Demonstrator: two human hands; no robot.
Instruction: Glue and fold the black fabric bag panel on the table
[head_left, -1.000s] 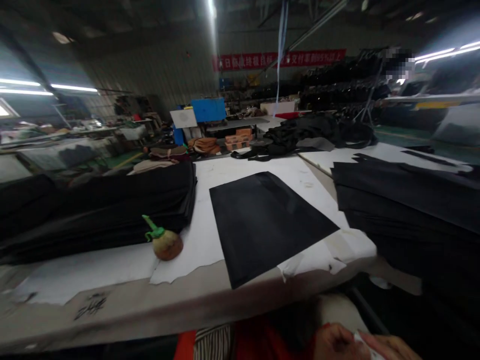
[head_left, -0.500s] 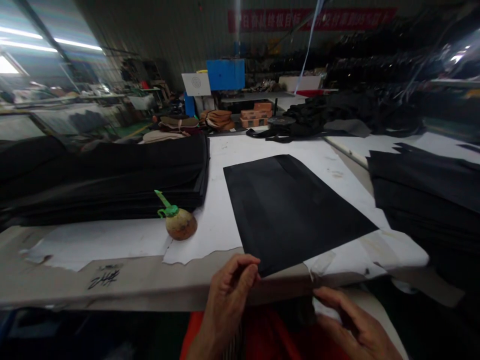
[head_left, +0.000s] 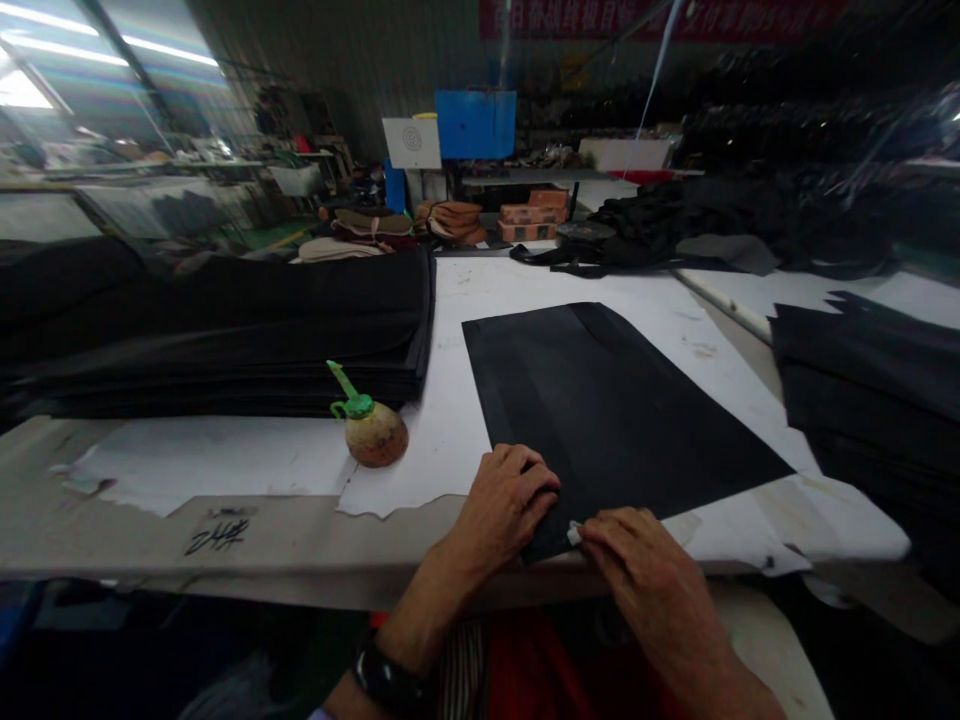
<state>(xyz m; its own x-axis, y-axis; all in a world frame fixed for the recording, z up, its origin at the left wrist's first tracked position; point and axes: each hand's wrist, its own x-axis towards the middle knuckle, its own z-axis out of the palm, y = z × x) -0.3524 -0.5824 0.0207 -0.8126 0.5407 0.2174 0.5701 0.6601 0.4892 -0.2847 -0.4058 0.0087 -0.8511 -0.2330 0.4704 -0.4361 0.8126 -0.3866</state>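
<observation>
A flat black sheet of material [head_left: 600, 400] lies on the white-covered table, its near left corner close to the table edge. My left hand [head_left: 514, 500] rests on that corner with its fingers curled and pressed together against the sheet. Just to the right, my right hand [head_left: 645, 560] is closed on a small white piece [head_left: 574, 533], whose tip shows at the fingertips and touches or hovers just over the sheet's near edge. Whether the piece is cloth, paper or something harder, I cannot tell. Left of the sheet stands a round, brownish oil-can-shaped bottle [head_left: 377, 436] with a green spout.
A thick stack of black material [head_left: 225, 345] covers the table's left side. More black sheets [head_left: 877, 370] lie at the right. Behind are orange-brown boxes [head_left: 532, 215], folded brown cloth [head_left: 452, 222] and a dark heap [head_left: 675, 220]. White paper [head_left: 457, 290] covers part of the tabletop.
My left hand has moved up from the sheet's corner edge onto the sheet. My right hand has come up and left with the white piece to the sheet's near edge. The view has shifted slightly.
</observation>
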